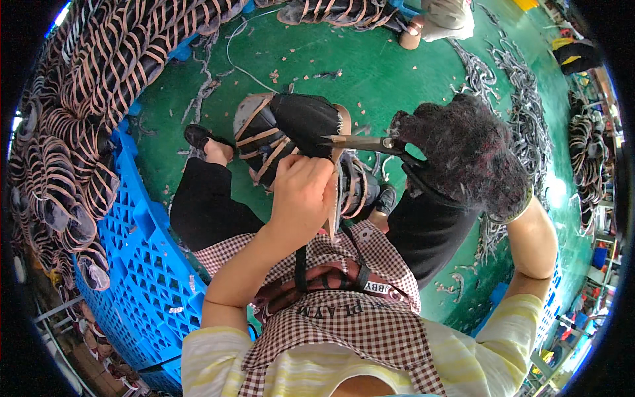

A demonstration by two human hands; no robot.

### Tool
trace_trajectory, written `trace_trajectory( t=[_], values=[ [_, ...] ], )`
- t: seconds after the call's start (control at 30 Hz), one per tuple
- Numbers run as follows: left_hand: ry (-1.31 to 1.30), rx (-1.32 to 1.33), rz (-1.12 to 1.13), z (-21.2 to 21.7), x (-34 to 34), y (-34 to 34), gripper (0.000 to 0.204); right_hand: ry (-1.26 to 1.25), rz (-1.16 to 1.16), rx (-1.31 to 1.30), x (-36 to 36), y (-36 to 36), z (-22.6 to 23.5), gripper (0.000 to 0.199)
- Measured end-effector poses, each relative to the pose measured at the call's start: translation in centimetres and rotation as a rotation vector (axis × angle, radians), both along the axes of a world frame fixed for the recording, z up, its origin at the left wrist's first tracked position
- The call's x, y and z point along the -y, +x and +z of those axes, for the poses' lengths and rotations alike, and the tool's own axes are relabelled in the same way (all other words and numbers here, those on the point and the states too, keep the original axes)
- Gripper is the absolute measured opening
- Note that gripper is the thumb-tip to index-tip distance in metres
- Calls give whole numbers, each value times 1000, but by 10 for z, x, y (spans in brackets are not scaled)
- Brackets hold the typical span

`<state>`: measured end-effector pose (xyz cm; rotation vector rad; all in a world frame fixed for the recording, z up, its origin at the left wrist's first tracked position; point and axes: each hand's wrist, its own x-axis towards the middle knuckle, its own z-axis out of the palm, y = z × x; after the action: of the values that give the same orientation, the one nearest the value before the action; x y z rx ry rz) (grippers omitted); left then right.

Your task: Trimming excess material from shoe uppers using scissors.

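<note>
Left hand (304, 188): bare, closed, fingers pinching a tan strip (335, 212) that I read as standing roughly on edge above the lap. Strip runs up along the right edge of a black piece (305, 119), whose rim looks toothed near the top. Right hand (463, 152): in a dark fuzzy glove (479, 126), curled round the handles of the scissors (367, 141). From my end the blades point left and lie across the upper part of the strip, tips over the black piece, just above the left hand; I cannot tell how far apart the blades stand.

Beside the left hand I note a bundle (254, 142) of black and tan parts, between the knees. Below the hands, a checked apron (344, 327) over black trousers (205, 198).

Farther out, on my left: a blue pallet (135, 231), with large stacks (69, 139) of dark, tan-edged parts along it. Green floor (370, 73) ahead, long trails of grey scraps (526, 92) beyond the right hand. Another stack (585, 159) near the right rim of my view.
</note>
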<state>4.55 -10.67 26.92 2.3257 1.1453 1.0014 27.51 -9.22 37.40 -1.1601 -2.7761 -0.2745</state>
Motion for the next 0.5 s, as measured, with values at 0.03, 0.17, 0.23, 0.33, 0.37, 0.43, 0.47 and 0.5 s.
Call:
trace_trajectory(
  t=[0.03,0.17,0.23,0.33,0.37,0.43,0.47,0.5],
  values=[
    [0,0,6,-3,1,-2,4,0,6,0,-2,-2,4,40],
    [-219,228,103,-16,-7,-22,5,-133,-129,-162,-11,-1,-7,39],
    [-607,596,109,-20,-11,-33,23,-129,-202,-305,-11,19,-42,41],
    [-1035,1181,-37,-17,-12,-36,37,-594,-549,-930,-3,54,-117,42],
    [-1031,1256,-16,-18,-10,-33,40,-630,-572,-904,3,57,-128,36],
    [-1066,1252,-85,-21,-10,-32,36,-616,-562,-1006,16,54,-131,44],
    [-1075,1248,-97,-35,-18,-38,36,-474,-579,-966,22,48,-123,45],
    [-942,1102,-289,-56,-32,-49,31,-335,-589,-924,26,45,-119,46]
  ],
)
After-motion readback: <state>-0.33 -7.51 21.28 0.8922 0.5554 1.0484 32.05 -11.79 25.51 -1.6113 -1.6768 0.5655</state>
